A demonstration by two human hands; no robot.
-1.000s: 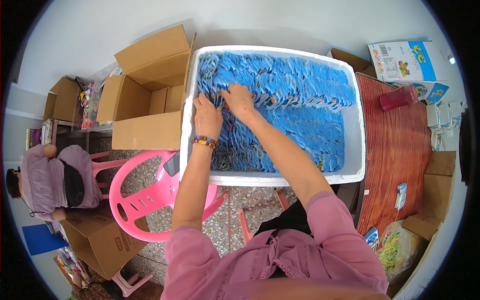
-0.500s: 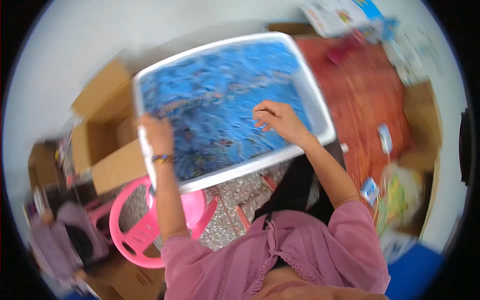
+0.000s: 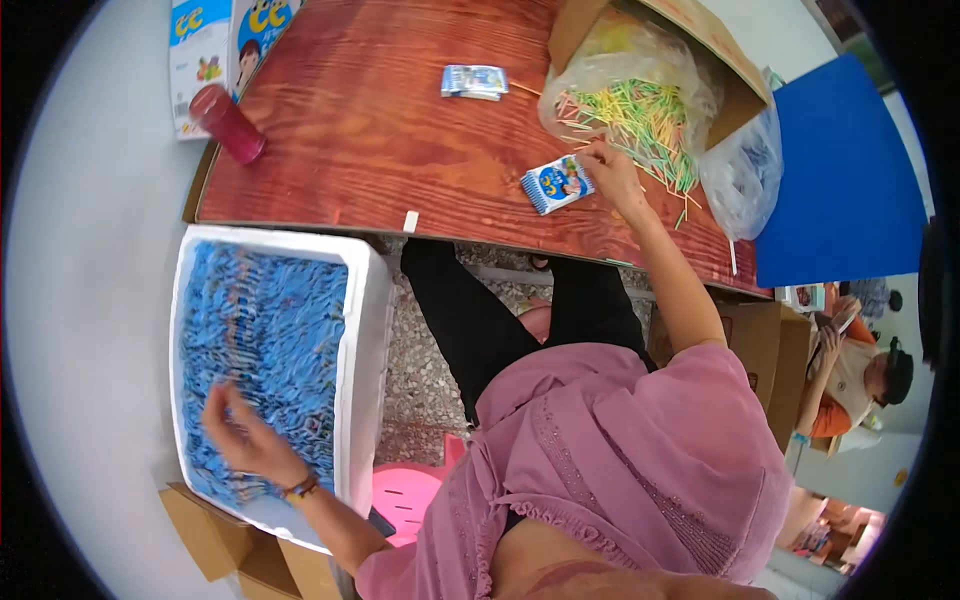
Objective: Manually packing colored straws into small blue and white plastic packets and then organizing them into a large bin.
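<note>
A white foam box on my left is filled with tightly packed blue packets. My left hand hovers over its near part with fingers apart, slightly blurred, holding nothing. On the red-brown wooden table, my right hand has its fingertips pinched together at the upper right corner of a blue-and-white packet. Whether the packet's edge or a thin stick is between them is hidden. Just beyond lies a clear bag of thin green, yellow and pink sticks, spilling out of its cardboard box.
More packets lie farther back on the table. A dark pink cylinder stands at the far left by a printed carton. A pink plastic chair is beside the foam box. Another person sits at the far right.
My view has turned right toward the table. The right hand has left the foam box and reached the packet by the sticks. The left hand stays near the box, now over the packets.
</note>
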